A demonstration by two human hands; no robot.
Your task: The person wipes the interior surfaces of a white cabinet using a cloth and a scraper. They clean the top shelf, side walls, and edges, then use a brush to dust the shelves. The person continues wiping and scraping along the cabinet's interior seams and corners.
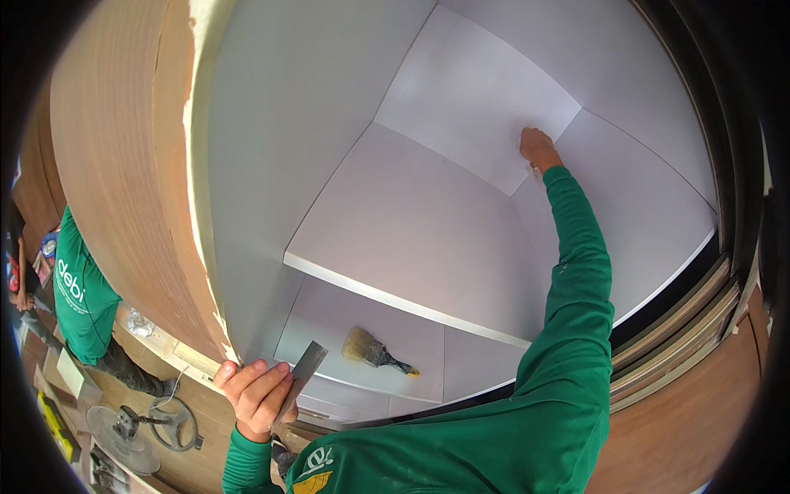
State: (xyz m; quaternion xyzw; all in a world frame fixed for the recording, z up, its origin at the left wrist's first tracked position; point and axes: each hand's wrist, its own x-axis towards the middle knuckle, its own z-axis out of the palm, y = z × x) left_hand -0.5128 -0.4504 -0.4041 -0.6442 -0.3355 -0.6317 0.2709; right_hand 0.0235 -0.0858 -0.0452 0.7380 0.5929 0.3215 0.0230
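In my left hand is a flat grey metal blade, probably a scraper. The fingertips of that hand are by the cabinet's front left edge, where the pale edging looks ragged. Deep inside the cabinet, my right hand is bent against or close to the back panel, near its right corner. Its fingers face away, so whatever is in them is hidden. Below the upper shelf, a paint brush with pale bristles and a dark handle with a yellow end lies on the lower surface.
A wood-veneered side panel borders the cabinet on the left. Beyond it a person in a green shirt stands near a fan on the floor. Dark-edged wooden boards are at the right.
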